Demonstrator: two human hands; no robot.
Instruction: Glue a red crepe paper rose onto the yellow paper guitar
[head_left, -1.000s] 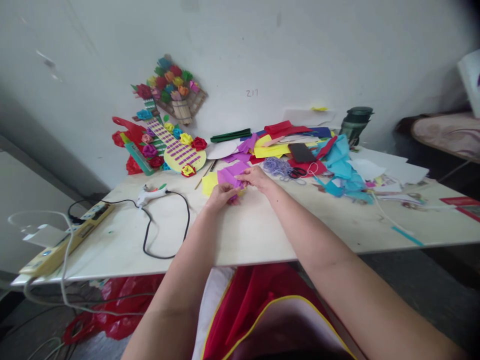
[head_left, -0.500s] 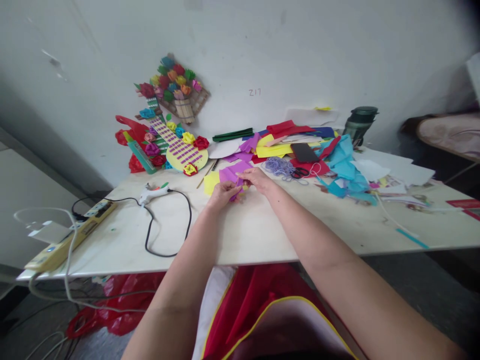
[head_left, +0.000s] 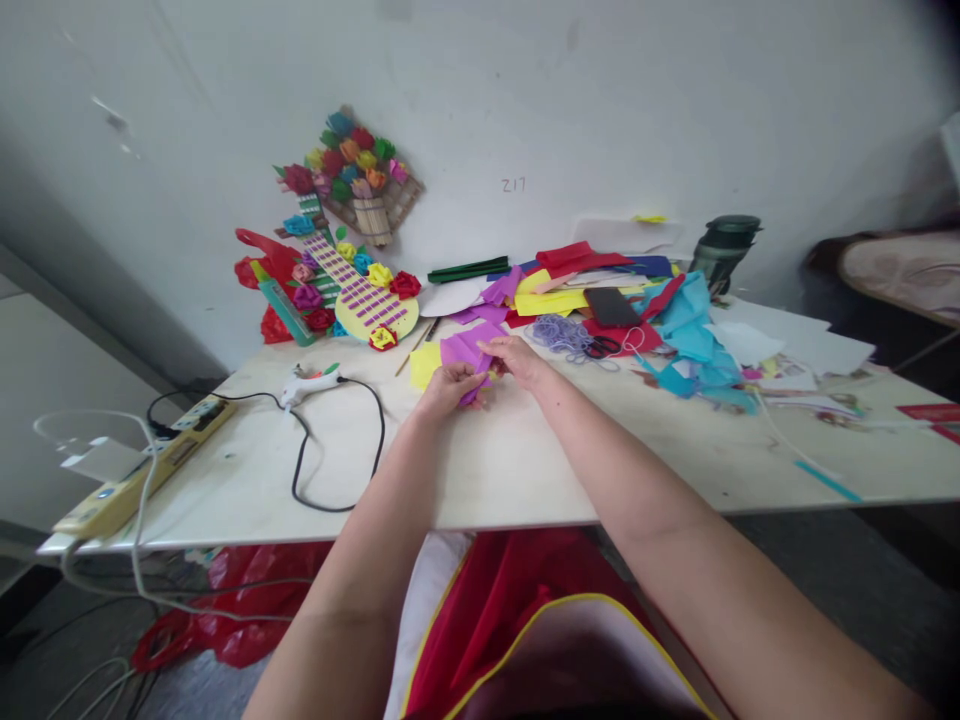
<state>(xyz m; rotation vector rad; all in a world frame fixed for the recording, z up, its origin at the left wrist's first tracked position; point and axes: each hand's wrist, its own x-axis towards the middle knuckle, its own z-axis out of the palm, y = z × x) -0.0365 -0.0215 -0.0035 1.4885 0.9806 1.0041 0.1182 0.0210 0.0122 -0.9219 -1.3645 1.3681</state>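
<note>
Both hands meet at a piece of purple crepe paper (head_left: 466,346) above the table. My left hand (head_left: 450,387) is closed on its lower edge, thumb pointing right. At the paper's right side, my right hand (head_left: 513,358) pinches it between thumb and fingers. A bit of yellow shows beneath the fingertips, too small to make out. Just behind and left of the purple piece lies yellow paper (head_left: 425,366). The fingers partly hide the lower part of the purple paper.
To the left are a glue gun (head_left: 311,385) with a looping black cable and a power strip (head_left: 150,470). A flower-decorated paper guitar (head_left: 375,312) leans behind. Lilac yarn (head_left: 559,335), black scissors (head_left: 602,347), a phone (head_left: 611,307), blue crepe paper (head_left: 688,325) and a bottle (head_left: 724,250) stand rightward.
The view has shifted very slightly. Both hands keep their grip on the purple crepe paper, with hardly any movement of the fingers.
</note>
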